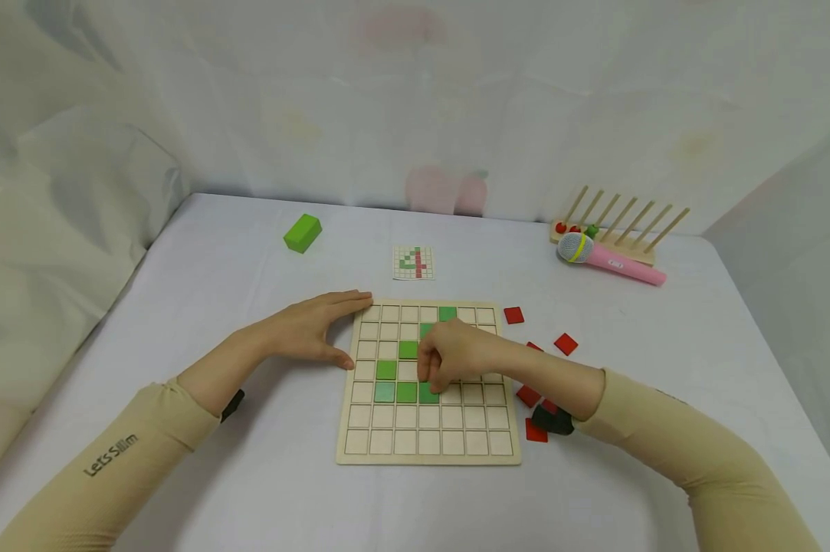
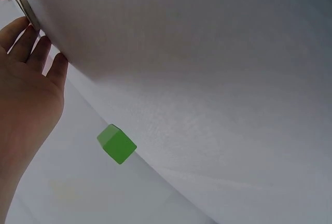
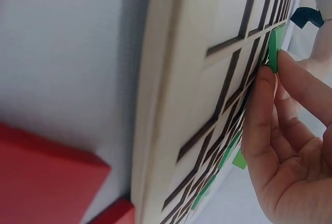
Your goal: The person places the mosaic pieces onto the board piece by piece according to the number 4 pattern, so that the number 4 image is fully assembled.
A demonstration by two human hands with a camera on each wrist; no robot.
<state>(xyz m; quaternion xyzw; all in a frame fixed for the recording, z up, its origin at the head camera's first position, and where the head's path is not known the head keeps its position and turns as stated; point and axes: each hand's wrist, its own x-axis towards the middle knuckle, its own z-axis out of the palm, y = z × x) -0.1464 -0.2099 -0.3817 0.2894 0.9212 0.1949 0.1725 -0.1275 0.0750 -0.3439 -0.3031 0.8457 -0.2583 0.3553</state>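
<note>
A wooden grid board [image 1: 428, 441] lies flat, with several green square tiles [image 1: 386, 369] set in its cells. My right hand [image 1: 456, 349] reaches over the middle of the board. Its thumb and fingertips pinch a green tile [image 3: 273, 50], tilted at its cell in the right wrist view. My left hand [image 1: 311, 326] spreads at the board's upper left, fingertips at the corner and thumb against the left edge. Beyond the board lies a small pattern card [image 1: 414, 262] printed with green and red squares.
Several red tiles [image 1: 565, 343] are scattered right of the board, some partly under my right forearm. A green block [image 1: 303, 233] stands at the back left. At the back right, a pink toy microphone [image 1: 621, 264] lies before a wooden peg rack [image 1: 638, 251].
</note>
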